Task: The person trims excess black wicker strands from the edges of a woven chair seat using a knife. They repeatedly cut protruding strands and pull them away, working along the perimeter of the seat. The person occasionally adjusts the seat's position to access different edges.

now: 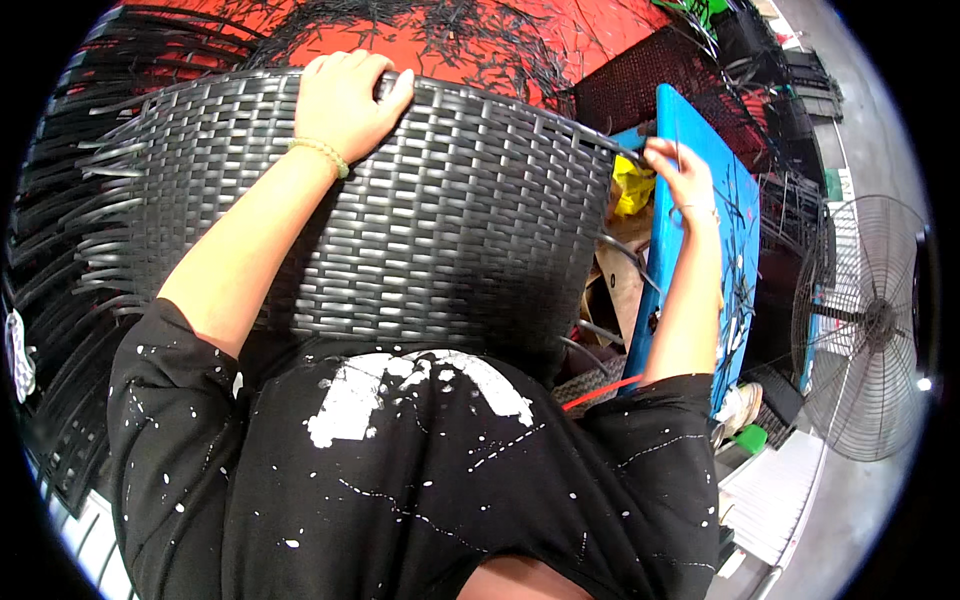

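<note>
A black woven wicker panel stretches across in front of my body, its near edge against my shirt. My left hand is closed over the panel's far rim, fingers hooked behind it and thumb apart on the near side. Loose black strips fan out from the panel's left side. At the far right corner, my right hand pinches the end of a dark flat wicker strip that runs along the rim. That hand is above the edge of a blue board.
Black strip offcuts lie scattered over a red surface beyond the panel. Between panel and blue board are a yellow bag and some wooden pieces. A large caged fan stands at the right.
</note>
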